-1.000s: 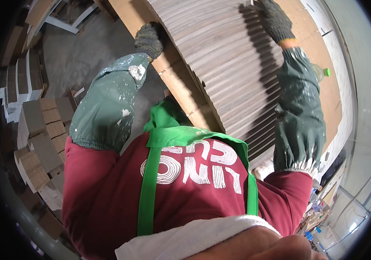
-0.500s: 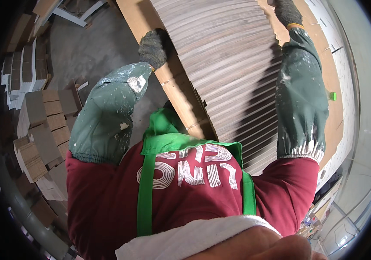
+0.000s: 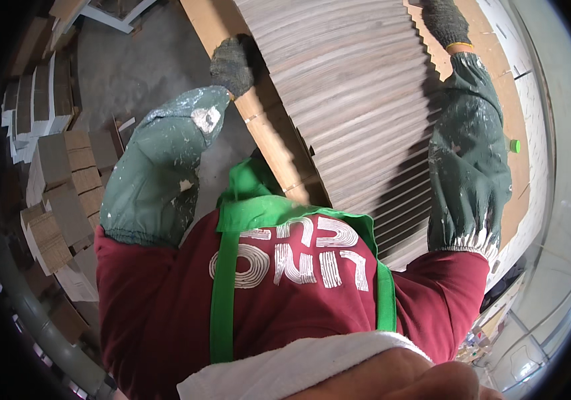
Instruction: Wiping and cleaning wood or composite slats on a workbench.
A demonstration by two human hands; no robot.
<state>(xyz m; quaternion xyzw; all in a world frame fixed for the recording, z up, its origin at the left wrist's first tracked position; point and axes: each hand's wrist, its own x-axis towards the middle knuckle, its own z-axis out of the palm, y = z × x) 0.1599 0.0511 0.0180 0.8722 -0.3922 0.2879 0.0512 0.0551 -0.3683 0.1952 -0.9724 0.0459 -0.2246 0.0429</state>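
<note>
A large stack of flat corrugated cardboard sheets (image 3: 359,113) fills the upper middle of the head view, its layered edges facing me. My left hand (image 3: 232,63), in a dark knit glove with a green paint-flecked sleeve cover, grips the stack's left edge. My right hand (image 3: 447,21), gloved the same way, holds the stack's far right side near the top of the picture. Below them are my red shirt and green apron straps (image 3: 225,293).
Piles of folded brown and white cardboard pieces (image 3: 59,193) crowd the floor at left. Grey concrete floor (image 3: 139,73) shows between them and the stack. A white frame lies at upper left. A pale wall and a small green object (image 3: 515,145) are at right.
Both hands have slid farther up along the cardboard stack, arms stretching out, and the stack now sits closer and larger in the picture.
</note>
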